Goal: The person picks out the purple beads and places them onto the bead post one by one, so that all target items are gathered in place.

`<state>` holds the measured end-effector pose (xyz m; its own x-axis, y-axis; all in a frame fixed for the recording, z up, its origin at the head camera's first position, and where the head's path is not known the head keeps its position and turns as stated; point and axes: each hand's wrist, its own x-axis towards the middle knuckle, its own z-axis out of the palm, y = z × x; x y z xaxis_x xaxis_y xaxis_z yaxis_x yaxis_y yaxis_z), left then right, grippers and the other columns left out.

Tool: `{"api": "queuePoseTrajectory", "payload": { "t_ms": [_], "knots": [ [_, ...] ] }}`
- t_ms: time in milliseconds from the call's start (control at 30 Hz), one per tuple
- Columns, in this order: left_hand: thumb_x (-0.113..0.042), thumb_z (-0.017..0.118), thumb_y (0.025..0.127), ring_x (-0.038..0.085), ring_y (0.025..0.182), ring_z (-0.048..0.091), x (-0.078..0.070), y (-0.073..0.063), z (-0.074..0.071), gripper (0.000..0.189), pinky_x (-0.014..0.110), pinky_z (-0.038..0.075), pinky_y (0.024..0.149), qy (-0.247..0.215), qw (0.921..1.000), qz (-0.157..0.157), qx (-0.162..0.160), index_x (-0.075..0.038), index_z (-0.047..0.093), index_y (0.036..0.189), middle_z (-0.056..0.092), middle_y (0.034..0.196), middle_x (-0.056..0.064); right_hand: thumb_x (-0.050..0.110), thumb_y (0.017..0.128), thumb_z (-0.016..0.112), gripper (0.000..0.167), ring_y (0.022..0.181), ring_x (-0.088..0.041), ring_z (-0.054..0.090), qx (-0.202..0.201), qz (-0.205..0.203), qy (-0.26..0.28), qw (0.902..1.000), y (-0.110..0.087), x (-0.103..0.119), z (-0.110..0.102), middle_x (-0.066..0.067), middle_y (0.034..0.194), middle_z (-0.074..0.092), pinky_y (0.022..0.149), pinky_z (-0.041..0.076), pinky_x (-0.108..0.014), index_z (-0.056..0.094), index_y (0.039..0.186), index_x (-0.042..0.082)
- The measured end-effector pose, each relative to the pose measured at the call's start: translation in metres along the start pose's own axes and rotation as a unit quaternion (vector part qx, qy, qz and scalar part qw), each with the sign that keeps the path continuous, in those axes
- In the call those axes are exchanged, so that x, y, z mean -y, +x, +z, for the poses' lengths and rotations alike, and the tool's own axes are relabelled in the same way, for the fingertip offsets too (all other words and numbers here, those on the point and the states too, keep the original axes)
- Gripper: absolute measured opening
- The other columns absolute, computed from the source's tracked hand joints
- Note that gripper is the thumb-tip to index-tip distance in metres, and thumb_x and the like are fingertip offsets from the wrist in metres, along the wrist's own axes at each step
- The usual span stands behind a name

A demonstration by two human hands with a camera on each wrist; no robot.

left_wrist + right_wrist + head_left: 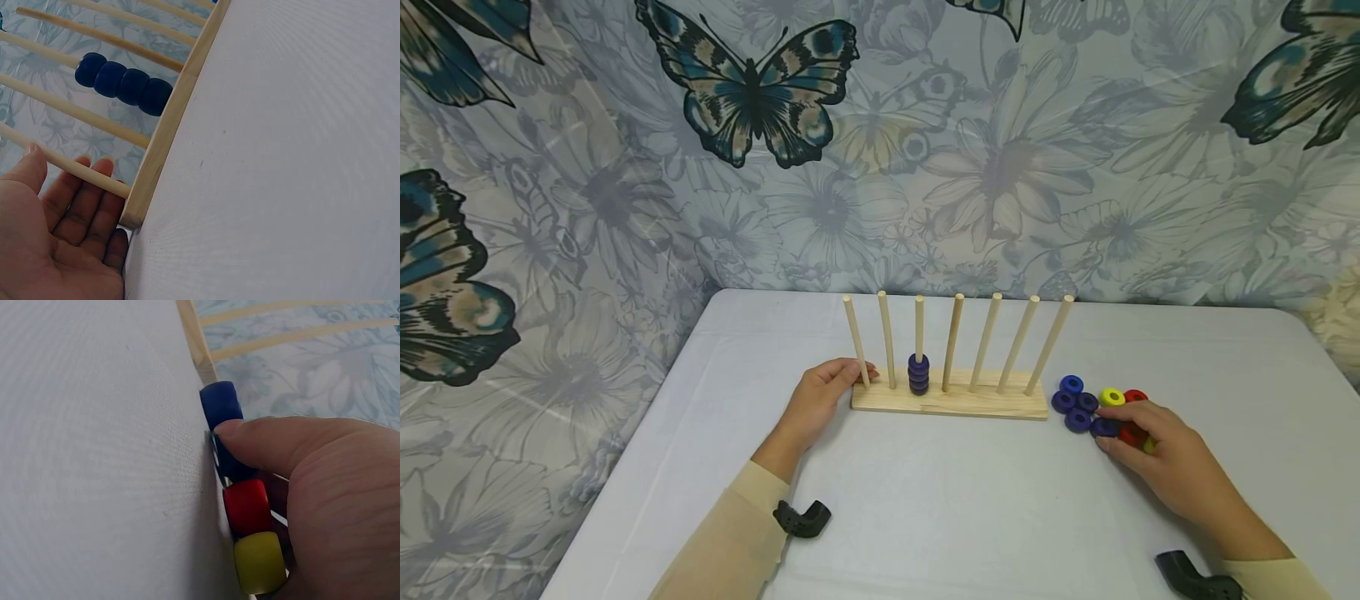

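A wooden peg stand (951, 403) with several upright pegs sits on the table. On its third peg from the left is a stack of dark blue rings (918, 375), also seen as blue beads (122, 81) in the left wrist view. My left hand (820, 398) holds the stand's left end, the leftmost peg (81, 170) passing between thumb and fingers. To the right of the stand, my right hand (1172, 454) pinches a blue ring (1104, 427) between thumb and forefinger, low over the table. Red (248, 508) and yellow (259, 562) rings sit close by that hand, partly hidden.
Loose blue rings (1064, 401) lie clustered right of the stand, with a yellow ring (1112, 397) and a red ring (1135, 395) beside them. A white cloth covers the table (970, 508). Behind it hangs a butterfly-patterned backdrop (925, 208).
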<state>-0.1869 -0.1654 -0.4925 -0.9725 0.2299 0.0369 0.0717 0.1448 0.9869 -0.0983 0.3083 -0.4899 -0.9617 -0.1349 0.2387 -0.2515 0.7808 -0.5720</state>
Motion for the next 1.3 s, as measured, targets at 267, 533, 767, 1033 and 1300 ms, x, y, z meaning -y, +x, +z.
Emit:
{"api": "queuePoseTrajectory", "payload": {
  "t_ms": [267, 533, 767, 1033, 1300],
  "knots": [
    [-0.033, 0.059, 0.115, 0.021, 0.129, 0.064, 0.001, 0.000, 0.000, 0.036, 0.043, 0.042, 0.117, -0.001, 1.0000, 0.002, 0.001, -0.005, 0.079, 0.126, 0.078, 0.123, 0.006, 0.004, 0.090, 0.090, 0.038, 0.120, -0.049, 0.060, -0.012, 0.012, -0.005, 0.9999, 0.000, 0.003, 0.001, -0.024, 0.127, 0.068, 0.092, 0.023, 0.000, 0.075, 0.126, 0.005],
    [-0.033, 0.060, 0.115, 0.022, 0.129, 0.064, 0.001, 0.001, 0.000, 0.036, 0.043, 0.041, 0.118, -0.002, 1.0000, 0.000, 0.002, -0.005, 0.079, 0.126, 0.078, 0.124, 0.006, 0.003, 0.091, 0.089, 0.037, 0.117, -0.036, 0.060, -0.023, 0.010, 0.015, 0.9996, 0.000, 0.005, -0.001, -0.021, 0.126, 0.070, 0.090, 0.025, 0.002, 0.076, 0.126, 0.005],
    [-0.031, 0.060, 0.115, 0.022, 0.130, 0.063, 0.003, 0.002, 0.000, 0.035, 0.043, 0.042, 0.117, -0.008, 1.0000, -0.001, 0.002, -0.004, 0.079, 0.126, 0.078, 0.124, 0.007, 0.006, 0.092, 0.090, 0.038, 0.111, 0.009, 0.047, -0.027, 0.013, 0.034, 0.9990, 0.000, 0.006, -0.004, -0.017, 0.126, 0.070, 0.085, 0.034, -0.003, 0.076, 0.128, 0.008],
    [-0.033, 0.059, 0.115, 0.021, 0.134, 0.061, 0.002, 0.002, 0.000, 0.036, 0.044, 0.040, 0.120, -0.010, 1.0000, 0.000, 0.000, -0.005, 0.079, 0.125, 0.079, 0.122, 0.005, 0.001, 0.090, 0.090, 0.040, 0.098, 0.000, 0.054, -0.034, 0.003, 0.044, 0.9985, 0.000, 0.009, -0.004, -0.014, 0.121, 0.070, 0.075, 0.042, -0.008, 0.077, 0.128, 0.008],
    [-0.034, 0.060, 0.115, 0.022, 0.134, 0.062, 0.004, 0.003, 0.000, 0.036, 0.044, 0.041, 0.119, -0.009, 1.0000, -0.004, -0.001, -0.005, 0.079, 0.125, 0.078, 0.124, 0.005, -0.007, 0.088, 0.088, 0.043, 0.088, -0.004, 0.059, -0.050, -0.027, 0.073, 0.9957, 0.000, 0.016, -0.002, -0.005, 0.112, 0.069, 0.068, 0.049, -0.012, 0.077, 0.127, 0.007]
  ]
}}
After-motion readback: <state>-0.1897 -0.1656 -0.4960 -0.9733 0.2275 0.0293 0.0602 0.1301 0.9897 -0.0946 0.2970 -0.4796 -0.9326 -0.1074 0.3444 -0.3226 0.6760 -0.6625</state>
